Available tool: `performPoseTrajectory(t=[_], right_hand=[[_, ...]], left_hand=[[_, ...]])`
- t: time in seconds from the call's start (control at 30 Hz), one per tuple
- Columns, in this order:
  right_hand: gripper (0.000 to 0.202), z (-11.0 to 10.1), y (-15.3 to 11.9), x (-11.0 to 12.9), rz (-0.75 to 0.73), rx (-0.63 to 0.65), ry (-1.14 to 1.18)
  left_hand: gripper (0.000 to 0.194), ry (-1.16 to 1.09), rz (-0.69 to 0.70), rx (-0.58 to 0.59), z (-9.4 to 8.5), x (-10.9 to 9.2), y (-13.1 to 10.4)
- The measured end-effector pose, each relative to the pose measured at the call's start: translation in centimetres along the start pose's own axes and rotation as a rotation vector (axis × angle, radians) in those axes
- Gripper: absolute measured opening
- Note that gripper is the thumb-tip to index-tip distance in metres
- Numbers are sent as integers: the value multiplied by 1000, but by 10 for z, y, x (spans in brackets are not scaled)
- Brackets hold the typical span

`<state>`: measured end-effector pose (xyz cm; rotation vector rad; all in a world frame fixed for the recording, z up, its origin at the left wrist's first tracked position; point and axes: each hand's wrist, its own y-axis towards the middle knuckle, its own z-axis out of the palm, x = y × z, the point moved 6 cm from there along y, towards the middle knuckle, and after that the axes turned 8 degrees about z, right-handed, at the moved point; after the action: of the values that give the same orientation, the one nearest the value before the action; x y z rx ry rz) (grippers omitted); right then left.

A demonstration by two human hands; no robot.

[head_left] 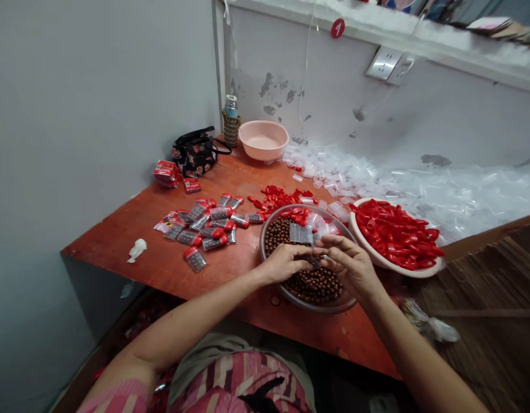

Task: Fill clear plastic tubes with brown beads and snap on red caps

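Small see-through piece (315, 261), one, dark in tone: held above the bead-filled part of a grey bowl (282, 291), where the two hands are brought together. Left hand (287, 263): thumb and forefinger closed on the near side of the piece, palm turned down. Right hand (350, 265): fingers curled and brought up to the same piece from the other side; whether anything is pinched there cannot be told. By appearance, the step in hand is judged to be fine two-handed work on a single unit, held over the bowl so that any dropped bead is caught. For the next move, a steady left pinch and a small, exact placement by the right fingertips seem to be called for. Contents of the bowl: brown beads (313, 287), a grey see-through case (301, 233) lying at the far side, a few red caps (296, 214) near the rim. Entered to the left of the bowl: capped cases (215, 221), loosely piled, dark rows seen within. Entered to the right: red parts (396, 232), heaped in a white basin (424, 272). Beyond, along the wall: see-through plastic parts (359, 172), massed, single shapes lost to glare and blur. Hidden or doubtful: the outline of the held piece, mostly covered by fingers; the right thumb's contact; any bead inside the piece. Cut off: the right forearm, at the lower edge; a cardboard box (497, 292), at the right edge.
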<state>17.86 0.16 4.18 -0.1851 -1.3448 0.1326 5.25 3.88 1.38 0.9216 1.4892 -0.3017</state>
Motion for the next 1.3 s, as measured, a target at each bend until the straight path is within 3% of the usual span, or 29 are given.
performPoseTrajectory(t=[0.1,0.2,0.3,0.37,0.5,0.57,0.67,0.87,0.93,1.0,1.13,1.3], right_hand=[[26,-3,0,4,-12,-18,-15],[25,-35,-3,21,-150,-169,-107],[22,-71,-4,35,-231,-316,-432],[21,-84,1,36,-228,-339,-768],[21,-77,19,22,-195,-288,-1445],[23,-67,29,10,-109,-276,-1761],[21,-54,39,-3,2,-278,-2021],[20,-59,35,-2,8,-274,-2048],[23,-65,26,8,-55,-341,-1928],[28,-63,14,20,-194,-361,-1651],[29,-28,-8,27,-433,-116,-1154],[26,15,-16,20,-565,18,-1184]], left_hand=[[35,-1,-4,-22,-3,1,-1],[30,-21,-40,-89,-9,5,-2],[28,-14,-24,-134,-12,2,-2],[26,20,-1,-78,-8,-2,-2],[25,70,-5,-66,-5,-8,-3],[25,91,-5,-46,-4,-9,-4],[26,81,-9,-17,-2,-6,-4],[29,-67,-77,-92,-7,8,-4],[29,-84,-72,-97,-7,7,-4],[28,-39,-42,-97,-7,2,-5],[26,62,24,-85,-7,-8,-5],[27,111,68,-66,-5,-14,-6]])
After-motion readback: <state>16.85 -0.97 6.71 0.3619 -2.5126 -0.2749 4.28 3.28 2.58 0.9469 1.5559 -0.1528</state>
